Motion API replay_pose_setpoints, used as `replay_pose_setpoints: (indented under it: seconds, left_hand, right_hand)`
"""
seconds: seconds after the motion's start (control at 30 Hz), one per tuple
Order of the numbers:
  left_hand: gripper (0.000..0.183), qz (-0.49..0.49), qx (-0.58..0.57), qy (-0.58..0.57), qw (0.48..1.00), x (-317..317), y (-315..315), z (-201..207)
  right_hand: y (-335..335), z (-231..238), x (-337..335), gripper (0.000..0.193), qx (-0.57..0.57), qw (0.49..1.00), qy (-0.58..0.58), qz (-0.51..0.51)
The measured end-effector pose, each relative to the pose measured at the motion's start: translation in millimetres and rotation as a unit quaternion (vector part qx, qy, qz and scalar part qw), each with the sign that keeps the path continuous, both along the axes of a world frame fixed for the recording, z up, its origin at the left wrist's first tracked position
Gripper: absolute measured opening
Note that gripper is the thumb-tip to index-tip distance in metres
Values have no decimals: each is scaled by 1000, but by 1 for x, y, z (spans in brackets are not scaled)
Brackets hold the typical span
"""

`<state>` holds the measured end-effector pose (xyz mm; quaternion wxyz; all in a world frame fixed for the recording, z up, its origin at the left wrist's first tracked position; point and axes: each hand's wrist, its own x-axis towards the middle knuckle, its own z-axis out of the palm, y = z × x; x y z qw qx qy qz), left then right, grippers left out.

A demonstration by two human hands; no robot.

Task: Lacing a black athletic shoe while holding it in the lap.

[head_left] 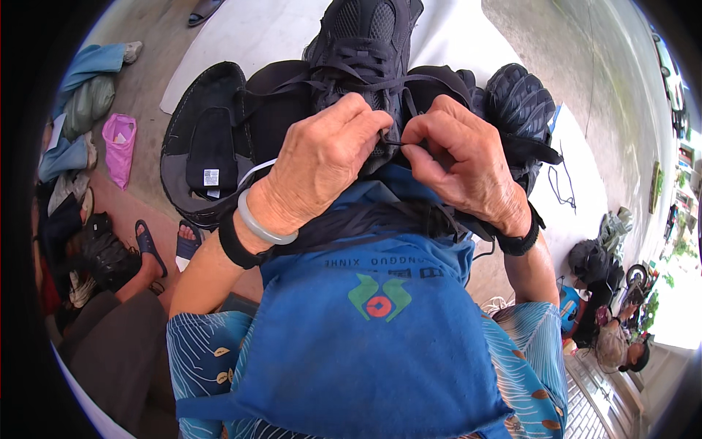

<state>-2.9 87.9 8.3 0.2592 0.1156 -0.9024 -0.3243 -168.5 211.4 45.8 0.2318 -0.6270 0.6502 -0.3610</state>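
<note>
A black mesh sneaker [363, 51] stands in front of me at the top centre, its toe pointing away and its laces lying over the tongue. My left hand [322, 157] is closed in a pinch at the heel end of the sneaker. Opposite it, my right hand [461, 154] pinches too, with the fingers curled in. A short dark shoelace [393, 143] runs taut between both sets of fingertips. To the left lies another black shoe [212, 139], turned so its inside and a white label show. A blue apron [373, 322] covers my lap.
Black shoes with ridged soles [519, 99] sit right of the sneaker on the white tabletop [227, 44]. A thin dark cord [561, 186] trails there. At left are a pink bag [119, 150], a seated person's sandalled feet [150, 249] and several other people. Another person [621, 344] sits far right.
</note>
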Motion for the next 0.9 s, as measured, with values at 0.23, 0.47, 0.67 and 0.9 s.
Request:
replay_pose_setpoints:
  seconds: [0.23,0.47,0.67,0.9]
  left_hand:
    - [26,-172,115,60,976,-8,36,29]
    - [14,-350,212,135,902,-27,91,52]
    - [6,-252,186,84,946,-5,44,30]
    - [17,136,435,-74,887,21,-3,2]
  right_hand:
    - [5,23,-24,22,57,994,-69,-65]
    - [16,59,-32,30,74,979,-166,-86]
    - [2,11,-13,31,77,982,-138,-104]
    - [-28,-23,0,15,-56,995,45,-63]
